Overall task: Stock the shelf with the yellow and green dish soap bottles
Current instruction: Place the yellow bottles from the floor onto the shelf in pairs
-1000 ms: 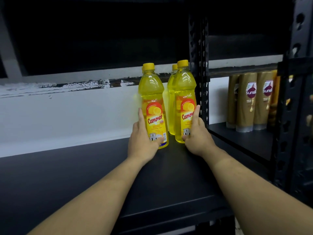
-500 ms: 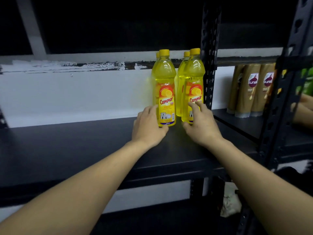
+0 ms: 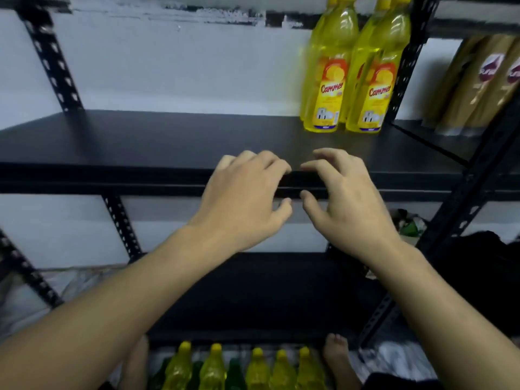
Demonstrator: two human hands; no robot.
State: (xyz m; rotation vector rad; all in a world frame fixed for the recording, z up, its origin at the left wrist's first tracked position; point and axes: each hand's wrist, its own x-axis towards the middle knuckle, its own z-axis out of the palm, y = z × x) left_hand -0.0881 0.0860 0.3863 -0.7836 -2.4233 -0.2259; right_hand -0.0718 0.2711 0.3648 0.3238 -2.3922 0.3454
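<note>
Several yellow dish soap bottles [image 3: 327, 80] with red and yellow labels stand upright at the right end of the black shelf [image 3: 140, 142], against the upright post. My left hand [image 3: 244, 198] and my right hand [image 3: 346, 201] hover side by side in front of the shelf's front edge, fingers curled and apart, holding nothing. Both are well short of the standing bottles. On the floor below, a row of yellow bottles [image 3: 213, 367] stands between my feet, with green bottles [image 3: 235, 375] partly hidden among them.
A perforated black post [image 3: 405, 57] divides this bay from the right bay, where brown shampoo bottles [image 3: 478, 80] stand. A lower black shelf [image 3: 253, 291] lies under my arms. Crumpled plastic [image 3: 70, 282] lies at lower left, dark items at right.
Both hands let go of the two front yellow bottles and drew back off the shelf. The view tilted down, bringing the lower shelf and the floor bottles into sight.
</note>
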